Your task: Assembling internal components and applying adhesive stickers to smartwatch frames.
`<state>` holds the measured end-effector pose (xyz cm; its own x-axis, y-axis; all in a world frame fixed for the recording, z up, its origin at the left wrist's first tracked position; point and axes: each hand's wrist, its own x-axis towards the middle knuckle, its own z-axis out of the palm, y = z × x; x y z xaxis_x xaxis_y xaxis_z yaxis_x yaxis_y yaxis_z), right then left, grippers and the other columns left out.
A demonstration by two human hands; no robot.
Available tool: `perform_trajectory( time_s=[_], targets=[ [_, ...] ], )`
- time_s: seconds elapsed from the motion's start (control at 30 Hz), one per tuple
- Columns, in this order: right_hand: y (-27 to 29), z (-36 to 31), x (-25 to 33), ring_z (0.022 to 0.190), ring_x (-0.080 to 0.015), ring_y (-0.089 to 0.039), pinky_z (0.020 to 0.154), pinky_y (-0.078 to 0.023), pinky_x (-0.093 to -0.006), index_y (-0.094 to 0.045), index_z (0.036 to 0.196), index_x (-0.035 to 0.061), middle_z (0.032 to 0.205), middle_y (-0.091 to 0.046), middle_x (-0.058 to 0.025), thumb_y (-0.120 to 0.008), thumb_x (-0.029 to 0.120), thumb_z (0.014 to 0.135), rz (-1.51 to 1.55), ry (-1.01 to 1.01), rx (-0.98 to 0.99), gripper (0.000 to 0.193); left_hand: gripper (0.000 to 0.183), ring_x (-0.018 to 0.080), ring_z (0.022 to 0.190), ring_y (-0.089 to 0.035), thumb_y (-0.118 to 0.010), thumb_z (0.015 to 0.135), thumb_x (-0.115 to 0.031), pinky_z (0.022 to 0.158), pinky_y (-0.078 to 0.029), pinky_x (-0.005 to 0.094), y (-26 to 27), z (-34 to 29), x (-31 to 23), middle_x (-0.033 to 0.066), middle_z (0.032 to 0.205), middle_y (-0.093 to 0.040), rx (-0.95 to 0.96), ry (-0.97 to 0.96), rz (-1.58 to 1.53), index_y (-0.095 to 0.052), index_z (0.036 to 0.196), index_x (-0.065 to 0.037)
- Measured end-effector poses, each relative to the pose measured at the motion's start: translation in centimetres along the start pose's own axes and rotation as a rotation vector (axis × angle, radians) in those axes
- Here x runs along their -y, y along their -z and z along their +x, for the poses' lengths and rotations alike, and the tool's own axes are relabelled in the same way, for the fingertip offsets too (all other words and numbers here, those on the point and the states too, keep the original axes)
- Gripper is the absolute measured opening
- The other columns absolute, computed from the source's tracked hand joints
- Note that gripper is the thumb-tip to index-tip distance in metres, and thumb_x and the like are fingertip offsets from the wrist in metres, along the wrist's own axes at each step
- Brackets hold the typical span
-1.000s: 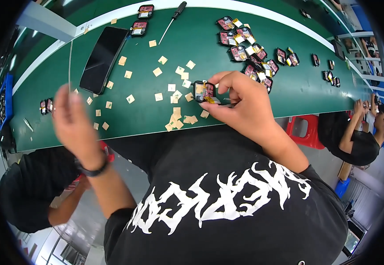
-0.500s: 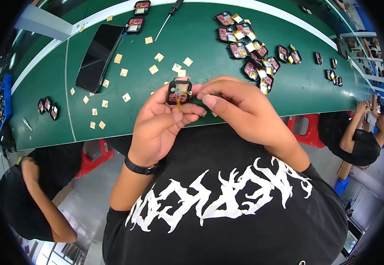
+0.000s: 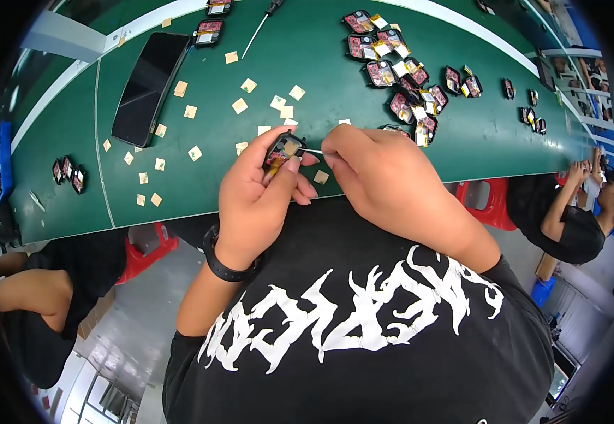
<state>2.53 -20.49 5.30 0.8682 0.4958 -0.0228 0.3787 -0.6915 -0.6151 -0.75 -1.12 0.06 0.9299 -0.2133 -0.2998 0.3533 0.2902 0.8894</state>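
My left hand (image 3: pixel 261 187) is closed around a small black smartwatch case (image 3: pixel 283 150), its open side facing up. Inside the case show a red circuit board, a tan square pad and a bit of yellow tape under my thumb. Just right of it, my right hand (image 3: pixel 370 159) is closed in a pinch. From its fingertips a thin pale sliver (image 3: pixel 312 150) reaches to the case's right edge; its kind cannot be made out. One tan adhesive square (image 3: pixel 322 177) lies on the green table below my right fingertips.
Several open watch cases (image 3: pixel 379 73) with white batteries cluster at the right. Several adhesive squares (image 3: pixel 240 105) lie scattered around a black phone (image 3: pixel 150 88). A screwdriver (image 3: pixel 257 32) rests at the back. Co-workers sit at both sides, one showing an arm (image 3: pixel 568 194) at right.
My left hand has tilted the watch case, and its thumb now presses on the lower part. My right fingers have turned downward, with a pale sliver now showing between them and the case.
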Motion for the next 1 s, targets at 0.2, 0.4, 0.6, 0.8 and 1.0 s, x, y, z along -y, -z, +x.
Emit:
perform_trajectory(
  time_s=[0.2, 0.4, 0.6, 0.8, 1.0],
  targets=[
    [-0.6, 0.2, 0.2, 0.064, -0.039, -0.062, 0.059, -0.048, -0.0461, -0.059, 0.093, 0.0011, 0.072, -0.063, -0.017, -0.064, 0.002, 0.089, -0.109, 0.012, -0.002, 0.006, 0.035, 0.0139, 0.074, -0.067, -0.052, 0.103, -0.004, 0.064, -0.055, 0.0254, -0.2, 0.1, 0.3, 0.0149, 0.108, -0.07, -0.025, -0.051, 0.17, -0.05, 0.137, 0.006],
    [-1.1, 0.3, 0.0, 0.068, -0.0378, -0.067, 0.058, -0.052, -0.0449, -0.056, 0.087, -0.0006, 0.072, -0.066, -0.0175, -0.064, 0.0, 0.083, -0.084, 0.041, 0.007, 0.01, 0.035, 0.015, 0.07, -0.068, -0.05, 0.101, 0.0, 0.063, -0.057, 0.0263, 0.7, 0.4, -0.5, 0.0156, 0.102, -0.07, 0.02, 0.065, 0.031, -0.05, 0.135, 0.007],
    [-1.4, 0.9, -1.4, 0.058, -0.0095, -0.059, 0.052, -0.045, -0.0285, -0.066, 0.099, -0.0028, 0.07, -0.069, -0.0053, -0.073, 0.009, 0.091, 0.665, -0.233, -0.019, 0.016, 0.036, 0.0173, 0.072, -0.069, -0.051, 0.101, -0.003, 0.063, -0.057, 0.0268, 1.2, 0.7, -0.8, 0.0177, 0.102, -0.07, 0.082, 0.133, -0.162, -0.049, 0.136, 0.006],
    [-0.9, 2.1, -1.7, 0.06, -0.0046, -0.051, 0.057, -0.043, -0.0211, -0.069, 0.103, 0.0006, 0.073, -0.059, 0.0023, -0.076, 0.005, 0.088, 0.602, -0.019, -0.007, 0.017, 0.041, 0.0165, 0.075, -0.069, -0.052, 0.099, 0.001, 0.065, -0.057, 0.0271, 0.7, 0.9, -0.3, 0.0132, 0.103, -0.067, 0.05, 0.124, -0.001, -0.046, 0.139, 0.006],
    [-0.4, 3.4, -1.8, 0.082, -0.0322, -0.067, 0.069, -0.053, -0.0411, -0.072, 0.103, 0.0102, 0.092, -0.069, -0.0076, -0.072, 0.017, 0.088, 0.141, 0.28, 0.096, 0.016, 0.044, 0.0151, 0.08, -0.067, -0.05, 0.1, 0.002, 0.069, -0.057, 0.0263, 0.9, 0.7, 0.0, 0.0109, 0.103, -0.065, 0.11, 0.028, 0.069, -0.043, 0.143, 0.006]
  ],
)
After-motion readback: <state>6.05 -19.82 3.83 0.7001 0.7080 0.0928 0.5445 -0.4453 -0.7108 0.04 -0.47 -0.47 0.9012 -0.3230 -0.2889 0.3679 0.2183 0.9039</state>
